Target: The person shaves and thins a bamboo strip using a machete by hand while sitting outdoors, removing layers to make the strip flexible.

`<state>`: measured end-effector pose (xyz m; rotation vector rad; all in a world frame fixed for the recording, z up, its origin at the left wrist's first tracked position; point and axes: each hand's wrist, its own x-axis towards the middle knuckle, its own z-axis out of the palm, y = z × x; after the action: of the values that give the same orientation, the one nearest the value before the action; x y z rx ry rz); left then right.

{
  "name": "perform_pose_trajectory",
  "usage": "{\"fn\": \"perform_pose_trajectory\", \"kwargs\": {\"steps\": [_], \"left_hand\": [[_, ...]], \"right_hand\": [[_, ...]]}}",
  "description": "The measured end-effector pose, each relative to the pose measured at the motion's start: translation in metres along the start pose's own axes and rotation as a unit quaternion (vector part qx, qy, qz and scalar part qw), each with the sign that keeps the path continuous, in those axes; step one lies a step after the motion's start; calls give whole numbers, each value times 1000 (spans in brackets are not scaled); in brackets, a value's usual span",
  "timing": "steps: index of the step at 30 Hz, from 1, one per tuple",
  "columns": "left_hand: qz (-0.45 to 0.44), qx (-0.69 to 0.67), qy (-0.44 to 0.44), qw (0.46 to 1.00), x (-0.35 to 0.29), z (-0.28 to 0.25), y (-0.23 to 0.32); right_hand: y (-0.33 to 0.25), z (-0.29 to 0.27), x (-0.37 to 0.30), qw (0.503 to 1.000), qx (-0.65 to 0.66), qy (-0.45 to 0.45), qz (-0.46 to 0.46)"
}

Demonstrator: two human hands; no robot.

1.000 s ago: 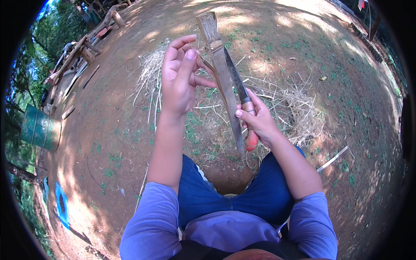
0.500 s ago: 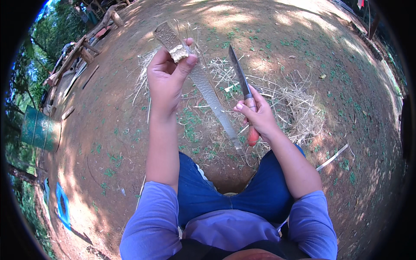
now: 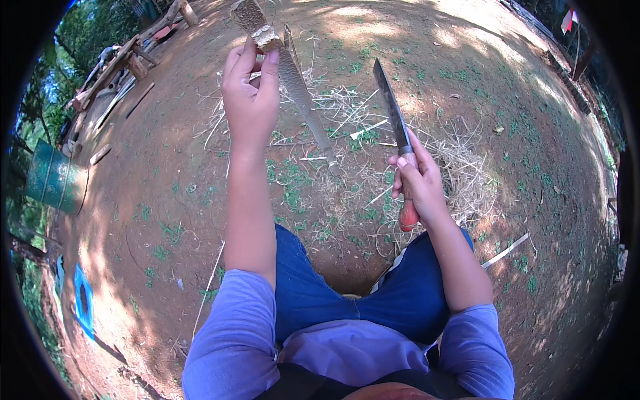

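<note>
My left hand (image 3: 251, 100) pinches a long brown strip (image 3: 301, 97) between thumb and fingers. The strip looks like a piece of plant stalk or bark, with a pitted, scaly surface and a pale, rough, torn patch at the grip. One short part sticks up past my fingers, and the long part tapers down toward me. My right hand (image 3: 421, 181) is wrapped round the wooden, red-ended handle of a knife (image 3: 392, 103). Its dark blade points up and away, slightly left, apart from the strip.
Dry fibres and shavings (image 3: 467, 173) litter the bare soil ahead. A green drum (image 3: 57, 177) lies at the left, with a blue-framed object (image 3: 84, 301) nearer. Farther back left are wooden rails (image 3: 110, 70). A pale sliver (image 3: 505, 251) lies beside my right knee.
My left hand has moved farther out with the strip, whose thin end now lies farther from me. The knife has shifted to the right, away from the strip.
</note>
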<state>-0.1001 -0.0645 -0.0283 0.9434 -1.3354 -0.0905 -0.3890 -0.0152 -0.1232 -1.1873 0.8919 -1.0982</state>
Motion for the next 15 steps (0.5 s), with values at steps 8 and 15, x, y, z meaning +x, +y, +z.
{"fn": "perform_pose_trajectory", "kwargs": {"steps": [8,15], "left_hand": [[-37,-32,19,999,-2,0,7],[-28,-42,4,999,-6,9,15]], "right_hand": [[-95,73,-35,980,45,-123,-151],[-102,110,-34,977,37,-141,-154]]}}
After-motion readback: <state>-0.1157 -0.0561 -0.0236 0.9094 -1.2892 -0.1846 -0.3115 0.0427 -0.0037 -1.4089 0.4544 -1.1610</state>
